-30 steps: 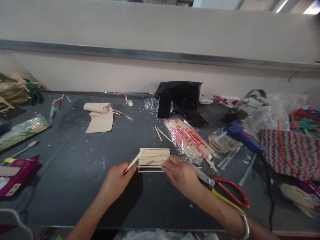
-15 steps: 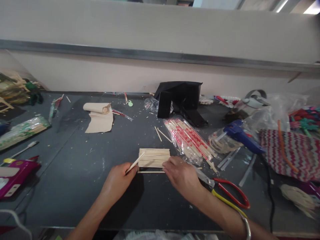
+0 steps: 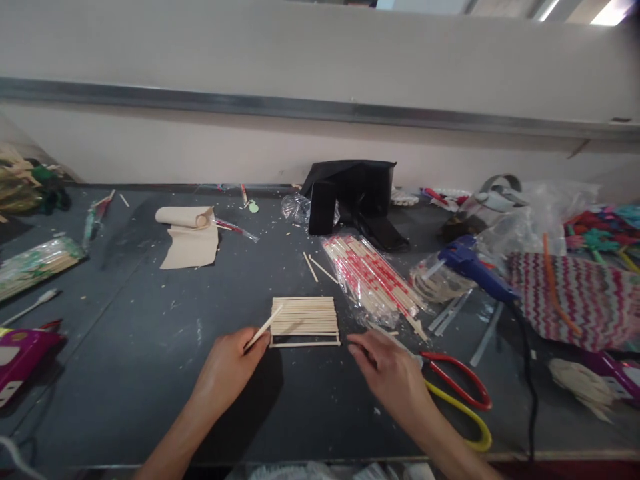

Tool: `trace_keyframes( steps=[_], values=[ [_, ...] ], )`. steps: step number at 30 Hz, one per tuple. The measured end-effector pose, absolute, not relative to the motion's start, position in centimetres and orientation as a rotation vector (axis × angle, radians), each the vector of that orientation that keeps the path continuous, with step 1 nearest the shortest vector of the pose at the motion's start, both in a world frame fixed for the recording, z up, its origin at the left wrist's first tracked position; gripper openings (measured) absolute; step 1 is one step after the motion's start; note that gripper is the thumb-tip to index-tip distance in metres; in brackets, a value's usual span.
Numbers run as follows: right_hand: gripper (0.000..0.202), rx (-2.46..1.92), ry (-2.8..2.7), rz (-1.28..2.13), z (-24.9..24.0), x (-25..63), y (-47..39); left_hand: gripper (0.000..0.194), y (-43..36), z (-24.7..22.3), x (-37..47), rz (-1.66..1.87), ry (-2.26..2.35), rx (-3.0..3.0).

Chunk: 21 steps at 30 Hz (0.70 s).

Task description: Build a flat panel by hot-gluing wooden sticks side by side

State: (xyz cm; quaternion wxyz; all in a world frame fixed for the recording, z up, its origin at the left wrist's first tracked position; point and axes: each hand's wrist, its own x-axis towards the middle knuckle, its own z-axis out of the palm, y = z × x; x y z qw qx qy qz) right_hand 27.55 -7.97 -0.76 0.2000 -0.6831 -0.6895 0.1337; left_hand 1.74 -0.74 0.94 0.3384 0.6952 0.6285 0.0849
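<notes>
My left hand (image 3: 227, 367) pinches one loose stick (image 3: 263, 327) beside the stick mat (image 3: 305, 321).

The stick mat lies flat on the dark table (image 3: 150, 373), right in front of me. My left hand sits just left of the mat, and the stick I pinch leans up so its far tip touches the mat's left edge. My right hand (image 3: 393, 373) rests just right of the mat, not touching it, fingers loose and holding nothing. The red and yellow cutters (image 3: 457, 393) lie right of the mat, partly under that hand. A clear bag of sticks (image 3: 373, 277) lies behind the mat, to its right.
</notes>
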Motion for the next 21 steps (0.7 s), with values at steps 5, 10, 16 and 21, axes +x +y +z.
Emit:
trace_keyframes(
  steps=[5,10,16,21],
  values=[
    [0.022,-1.907,-1.871,0.469,-1.1,26.7,-7.9,0.042,-0.8,0.8,1.7,0.225,1.641,1.809],
    [0.024,-1.88,-1.827,0.523,-1.1,26.2,-7.6,0.042,-0.9,0.6,1.7,0.234,1.631,1.818],
    [0.023,-1.866,-1.797,0.516,-1.2,25.8,-7.5,0.042,-1.0,0.8,1.8,0.242,1.631,1.832],
    [0.024,-1.87,-1.785,0.51,-1.3,25.6,-7.5,0.041,-1.0,0.9,2.1,0.26,1.643,1.855]
  ],
)
